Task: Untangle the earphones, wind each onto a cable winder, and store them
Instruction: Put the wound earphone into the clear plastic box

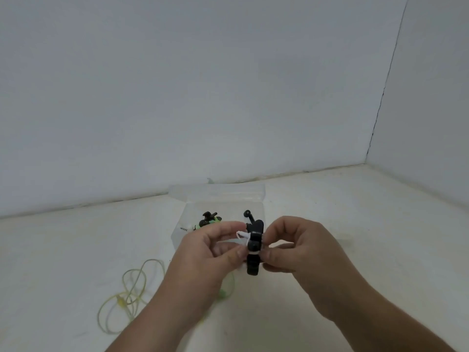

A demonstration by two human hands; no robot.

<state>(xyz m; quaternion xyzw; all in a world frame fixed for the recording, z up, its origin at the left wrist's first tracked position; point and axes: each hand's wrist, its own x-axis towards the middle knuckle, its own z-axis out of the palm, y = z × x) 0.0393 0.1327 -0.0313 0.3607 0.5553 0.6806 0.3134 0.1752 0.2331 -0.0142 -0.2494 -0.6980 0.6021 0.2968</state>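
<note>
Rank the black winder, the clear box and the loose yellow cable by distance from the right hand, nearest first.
1. Black winder, in the grip of the right hand.
2. Clear box, just behind, to the left.
3. Yellow cable, far left on the table.

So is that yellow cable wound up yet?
Not wound: the yellow earphones lie in loose loops on the table, off any winder.

A pale off-white desk [355, 224] runs back to a plain grey-white back wall [177, 85] and a right wall [436, 97], which meet at a thin dark seam [383, 92].
</note>
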